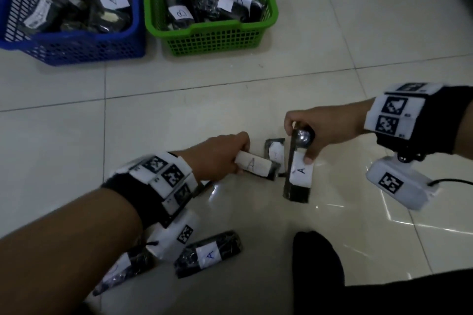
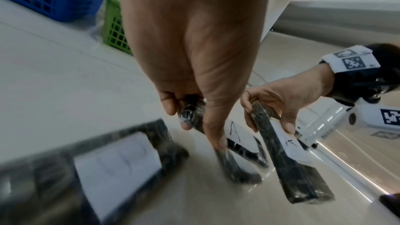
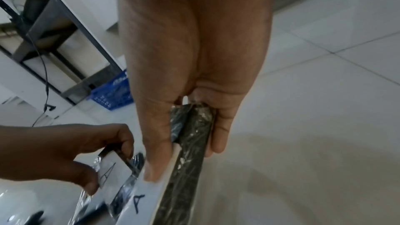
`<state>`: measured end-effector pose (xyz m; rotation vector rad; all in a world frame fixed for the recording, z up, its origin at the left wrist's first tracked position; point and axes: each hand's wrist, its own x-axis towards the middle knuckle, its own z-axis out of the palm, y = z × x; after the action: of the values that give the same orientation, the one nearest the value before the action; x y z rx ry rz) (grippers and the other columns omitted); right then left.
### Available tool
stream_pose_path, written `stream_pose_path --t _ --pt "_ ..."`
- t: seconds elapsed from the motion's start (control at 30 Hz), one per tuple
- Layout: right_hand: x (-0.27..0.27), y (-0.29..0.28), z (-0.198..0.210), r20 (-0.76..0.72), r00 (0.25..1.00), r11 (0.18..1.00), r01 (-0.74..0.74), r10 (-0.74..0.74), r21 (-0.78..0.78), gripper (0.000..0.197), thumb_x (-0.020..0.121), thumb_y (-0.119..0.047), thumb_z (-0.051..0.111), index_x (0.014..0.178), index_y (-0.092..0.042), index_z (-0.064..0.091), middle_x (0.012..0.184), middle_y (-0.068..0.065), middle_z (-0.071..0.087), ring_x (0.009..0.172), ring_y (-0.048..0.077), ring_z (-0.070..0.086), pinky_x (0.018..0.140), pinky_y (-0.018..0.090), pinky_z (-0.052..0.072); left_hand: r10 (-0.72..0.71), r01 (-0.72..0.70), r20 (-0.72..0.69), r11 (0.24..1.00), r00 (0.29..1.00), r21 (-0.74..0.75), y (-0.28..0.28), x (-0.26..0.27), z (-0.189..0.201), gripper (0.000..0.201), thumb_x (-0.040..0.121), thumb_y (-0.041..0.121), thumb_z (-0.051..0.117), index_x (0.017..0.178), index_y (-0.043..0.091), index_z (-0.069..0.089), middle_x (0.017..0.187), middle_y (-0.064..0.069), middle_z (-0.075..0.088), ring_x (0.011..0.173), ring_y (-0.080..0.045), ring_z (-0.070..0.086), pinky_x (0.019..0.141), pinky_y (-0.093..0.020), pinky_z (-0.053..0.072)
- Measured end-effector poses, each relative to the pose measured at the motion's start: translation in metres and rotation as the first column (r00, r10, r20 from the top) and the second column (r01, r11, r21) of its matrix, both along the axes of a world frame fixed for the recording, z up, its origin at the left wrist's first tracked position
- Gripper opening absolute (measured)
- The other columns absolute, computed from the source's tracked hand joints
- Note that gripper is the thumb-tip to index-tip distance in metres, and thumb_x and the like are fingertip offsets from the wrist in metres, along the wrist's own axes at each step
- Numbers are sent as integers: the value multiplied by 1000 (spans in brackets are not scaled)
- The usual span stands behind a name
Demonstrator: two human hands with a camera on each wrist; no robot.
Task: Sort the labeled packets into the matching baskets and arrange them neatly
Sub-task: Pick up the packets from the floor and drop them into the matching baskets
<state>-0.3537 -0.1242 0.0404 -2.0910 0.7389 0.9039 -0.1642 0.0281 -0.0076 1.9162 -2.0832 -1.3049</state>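
My left hand (image 1: 238, 158) grips one end of a black packet with a white "A" label (image 1: 253, 165), low over the floor. My right hand (image 1: 298, 144) pinches the top of a second "A" packet (image 1: 299, 174), which hangs nearly upright just to the right; the right wrist view shows the thumb on its label (image 3: 151, 192). Between them a third labelled packet (image 1: 276, 155) lies on the floor. Another "A" packet (image 1: 208, 254) lies at the lower middle. One more packet (image 1: 122, 268) is partly hidden under my left wrist. The blue basket (image 1: 76, 46) holds "A" packets, the green basket (image 1: 212, 38) "B" packets.
Both baskets stand side by side at the far edge of the pale tiled floor (image 1: 179, 100). A dark-clothed leg (image 1: 320, 263) reaches in at the bottom right. A metal shelf frame (image 3: 54, 40) with a dangling cable stands behind the blue basket.
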Motion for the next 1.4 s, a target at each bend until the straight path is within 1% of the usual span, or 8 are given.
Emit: stream_pose_path --t 0.33,0.47,0.6,0.7,0.87,1.07,1.27,1.4 --pt "149 -49 76 387 868 943 332 -312 17 23 84 -3 61 106 -11 60 100 9 60 76 19 56 68 34 49 402 -378 182 913 897 -154 -32 169 117 31 85 20 64 104 17 40 101 -4 53 83 -17 51 60 -24 40" --pt "217 -61 97 587 683 850 526 -434 17 15 82 -11 68 95 -14 61 88 7 63 68 17 58 57 28 48 547 -517 263 837 795 -179 -34 237 143 44 85 23 66 119 8 43 113 -11 53 100 -24 53 85 -33 45" --pt "279 -62 93 689 548 740 672 -473 -27 10 74 -17 76 80 -15 68 86 6 67 75 18 62 72 28 48 721 -694 58 683 690 -228 -21 289 129 35 82 12 67 111 5 49 98 -10 56 90 -23 55 72 -32 44" --pt "317 -62 77 675 497 660 751 -546 -19 25 69 -25 80 86 -8 71 79 9 68 65 21 61 58 26 46 813 -802 -43 562 580 -203 -13 311 115 23 90 6 57 101 9 38 85 -1 47 88 -19 49 66 -26 34" --pt "374 -55 47 700 441 596 803 -562 -28 23 71 -20 78 82 -17 57 92 15 69 83 33 65 78 44 54 859 -804 19 486 511 -343 -25 337 81 25 87 3 55 111 -3 48 113 -21 52 102 -34 55 80 -37 44" --pt "421 -49 38 689 553 641 749 -468 -166 24 88 -11 56 111 -9 50 93 15 62 86 35 62 78 46 54 751 -632 195 643 631 -433 -35 339 41 24 88 17 53 109 7 60 113 -10 60 103 -26 58 84 -32 45" --pt "446 -53 24 639 684 655 667 -352 -354 25 91 -13 53 114 -5 48 93 17 56 86 36 58 72 41 47 826 -710 -2 482 563 -514 -36 341 30 29 85 19 61 110 5 59 113 -11 58 105 -27 56 86 -34 44" --pt "459 -60 16 619 768 624 566 -162 -538 20 90 -7 55 110 -3 52 107 21 58 95 38 56 75 38 43 810 -672 85 535 581 -512 -36 341 19 36 85 32 65 111 8 63 116 -10 57 110 -26 52 90 -36 46"
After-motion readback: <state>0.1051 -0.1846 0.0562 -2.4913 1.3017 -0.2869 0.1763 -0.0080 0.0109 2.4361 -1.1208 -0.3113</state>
